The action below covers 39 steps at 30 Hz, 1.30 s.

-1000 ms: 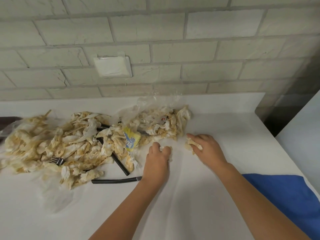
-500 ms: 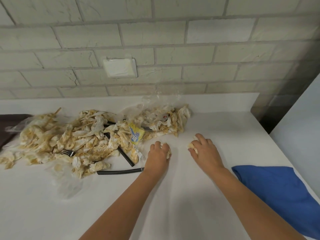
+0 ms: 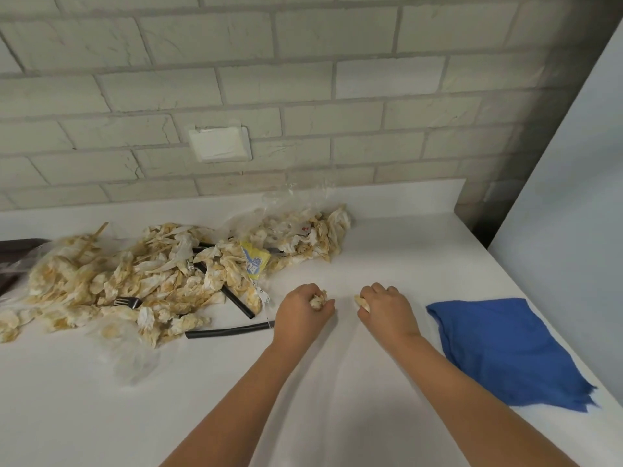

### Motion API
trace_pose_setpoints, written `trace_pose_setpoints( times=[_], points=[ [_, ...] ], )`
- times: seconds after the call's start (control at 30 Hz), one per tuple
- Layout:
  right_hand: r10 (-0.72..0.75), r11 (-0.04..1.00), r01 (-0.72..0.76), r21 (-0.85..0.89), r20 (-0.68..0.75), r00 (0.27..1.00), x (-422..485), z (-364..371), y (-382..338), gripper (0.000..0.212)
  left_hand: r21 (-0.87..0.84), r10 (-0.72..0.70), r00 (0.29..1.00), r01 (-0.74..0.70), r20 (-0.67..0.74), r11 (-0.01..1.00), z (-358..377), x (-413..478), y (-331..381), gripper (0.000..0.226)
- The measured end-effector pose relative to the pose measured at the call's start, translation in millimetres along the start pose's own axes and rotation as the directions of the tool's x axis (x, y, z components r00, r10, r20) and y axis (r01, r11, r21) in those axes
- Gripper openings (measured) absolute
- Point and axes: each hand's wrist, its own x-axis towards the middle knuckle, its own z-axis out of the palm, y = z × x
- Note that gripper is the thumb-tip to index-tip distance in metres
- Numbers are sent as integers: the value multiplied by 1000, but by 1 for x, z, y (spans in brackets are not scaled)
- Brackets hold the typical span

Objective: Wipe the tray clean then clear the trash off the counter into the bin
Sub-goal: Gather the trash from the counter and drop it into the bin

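Note:
A wide heap of stained, crumpled napkins (image 3: 141,281) covers the left half of the white counter (image 3: 337,382), mixed with clear plastic film, a yellow packet (image 3: 254,261), a black fork (image 3: 126,302) and black plastic handles (image 3: 229,331). My left hand (image 3: 301,313) is closed on a small crumpled napkin scrap just right of the heap. My right hand (image 3: 387,310) lies beside it, fingers curled on another stained scrap. A dark tray (image 3: 13,249) shows only as an edge at the far left, mostly hidden by the trash. No bin is in view.
A blue cloth (image 3: 505,348) lies flat on the counter at the right, close to my right forearm. A brick wall with a white cover plate (image 3: 219,144) backs the counter. A pale panel (image 3: 573,214) stands past the counter's right edge.
Both hands drew back from the heap toward me and closed, each on a napkin scrap. They now sit closer together. The camera tilted up slightly.

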Motion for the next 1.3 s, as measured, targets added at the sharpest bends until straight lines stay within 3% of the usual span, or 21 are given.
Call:
trace_pose_setpoints(
  times=[0.13,0.27,0.37,0.43,0.5,0.67,0.73,0.83,0.9,0.97,1.07,1.17,1.3],
  points=[
    [53,997,-52,61,-16,998,-27,-8,-3,13,-143,-120,990,129,70,981,-4,-21,6,15],
    [74,990,-68,126,-41,996,-70,-29,-17,15,-321,-168,968,222,187,921,-7,-48,11,38],
    [289,909,-299,291,80,954,-111,-49,-28,21,-391,-198,941,297,274,871,-10,-74,21,32],
    [453,735,-485,474,189,871,-145,-69,-32,15,-428,-178,920,325,348,843,-11,-94,28,24],
    [592,484,-578,658,240,769,-185,-94,-39,12,-454,-122,895,331,430,827,-8,-118,37,20],
    [785,17,-542,840,325,527,-290,-147,-48,17,-442,51,752,330,657,834,8,-193,70,14],
    [818,-93,-531,842,368,441,-330,-155,-43,15,-446,132,697,290,704,847,19,-228,81,13],
    [839,-207,-587,783,451,306,-388,-136,-20,13,-451,302,663,59,685,891,45,-277,91,15],
    [817,-308,-619,723,534,217,-424,-107,1,14,-441,338,626,12,703,897,71,-304,92,18],
    [782,-393,-651,649,609,134,-459,-72,23,17,-389,288,596,46,749,920,111,-329,84,18],
    [740,-510,-648,566,672,4,-505,-15,55,13,-257,85,590,214,803,942,192,-366,48,26],
    [716,-532,-669,519,698,-28,-544,50,88,11,-95,-153,600,361,786,928,282,-401,-8,15],
    [704,-529,-710,464,708,-62,-590,150,122,10,82,-261,605,307,752,948,389,-438,-85,16]
  ],
)
